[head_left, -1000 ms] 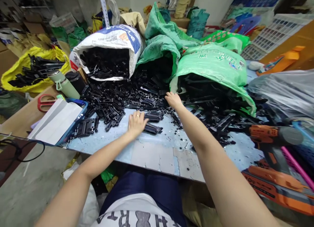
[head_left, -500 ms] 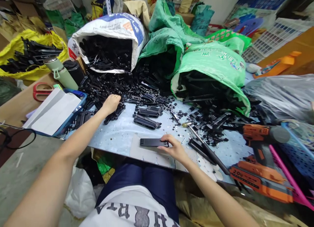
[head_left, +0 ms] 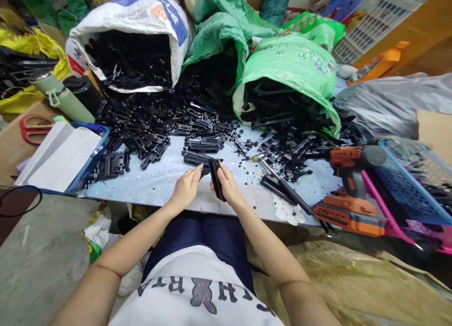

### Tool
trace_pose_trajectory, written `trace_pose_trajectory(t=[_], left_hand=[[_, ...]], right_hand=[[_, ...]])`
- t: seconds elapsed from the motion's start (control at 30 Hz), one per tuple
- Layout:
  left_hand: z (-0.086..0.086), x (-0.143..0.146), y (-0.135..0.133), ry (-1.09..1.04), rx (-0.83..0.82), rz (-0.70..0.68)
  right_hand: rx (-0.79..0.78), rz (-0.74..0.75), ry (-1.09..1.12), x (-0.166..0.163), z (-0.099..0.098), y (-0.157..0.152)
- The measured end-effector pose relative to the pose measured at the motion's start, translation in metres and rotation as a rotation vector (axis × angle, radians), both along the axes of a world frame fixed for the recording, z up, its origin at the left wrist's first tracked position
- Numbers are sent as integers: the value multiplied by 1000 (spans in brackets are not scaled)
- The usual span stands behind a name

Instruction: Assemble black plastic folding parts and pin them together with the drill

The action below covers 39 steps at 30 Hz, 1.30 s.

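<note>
My right hand point(head_left: 229, 184) grips a long black plastic bracket point(head_left: 216, 180), tilted nearly upright above the table's front edge. Close beside it, my left hand point(head_left: 187, 188) pinches a small black plastic part point(head_left: 205, 171), mostly covered by the fingers. Just behind both hands lie stacked black folding brackets point(head_left: 197, 157). A heap of small black plastic parts point(head_left: 141, 128) spreads to the left, with loose screws and bits point(head_left: 243, 142) at the centre. To the right of my right hand rest a hammer point(head_left: 282, 180) and another pair of long black pieces point(head_left: 277, 189).
At the back lie a white sack point(head_left: 130, 18) and green sacks point(head_left: 289, 62) full of black parts. An orange cordless drill point(head_left: 353, 194) and a blue basket point(head_left: 406, 175) stand right. Papers point(head_left: 63, 156), red scissors point(head_left: 35, 128) and a green flask point(head_left: 65, 98) are left.
My left hand has come from the parts heap to the front centre with a small black part. My right hand has lifted the black bracket off the table and turned it upright.
</note>
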State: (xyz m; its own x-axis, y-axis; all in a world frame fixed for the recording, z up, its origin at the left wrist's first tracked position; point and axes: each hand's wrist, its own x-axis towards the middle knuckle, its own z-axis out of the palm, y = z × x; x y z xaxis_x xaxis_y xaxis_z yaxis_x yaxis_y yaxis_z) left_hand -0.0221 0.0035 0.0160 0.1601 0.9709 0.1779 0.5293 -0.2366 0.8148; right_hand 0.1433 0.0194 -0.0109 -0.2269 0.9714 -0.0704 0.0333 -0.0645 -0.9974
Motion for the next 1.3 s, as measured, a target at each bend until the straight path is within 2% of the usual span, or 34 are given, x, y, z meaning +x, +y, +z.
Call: trace_pose_trajectory(t=[0.1,0.3,0.53,0.67,0.77,0.87,0.93,0.97,1.07,1.17,1.23,1.3], left_hand=[[1,7,-3,-6,79,-9],[3,17,-14,86,177,0],[4,45,-24,-173,333,235],[3,41,-21,-169,369,129],[-11,38,-20,-182,270,126],[-33,37,-27,-318,-13,235],[-45,34,-37,-334,-168,265],[-48,31,-42,-277,-184,267],[-45,19,-47,87,-19,184],[-34,14,-35,455,175,-130],[-29,16,-21,623,216,-322],[-27,19,-8,744,222,-372]], right_hand=[[-5,40,64,2,6,-6],[336,84,-185,26,14,-12],[462,-66,-229,8,15,-29],[495,-113,-245,-2,8,-40],[486,-59,-346,-1,3,-38],[490,43,-662,18,4,-15],[483,-35,-854,46,9,13],[470,-116,-919,63,12,31],[416,-321,-1134,115,20,86],[304,-453,-1468,145,20,130],[219,-470,-1602,151,16,149],[182,-432,-1661,151,13,161]])
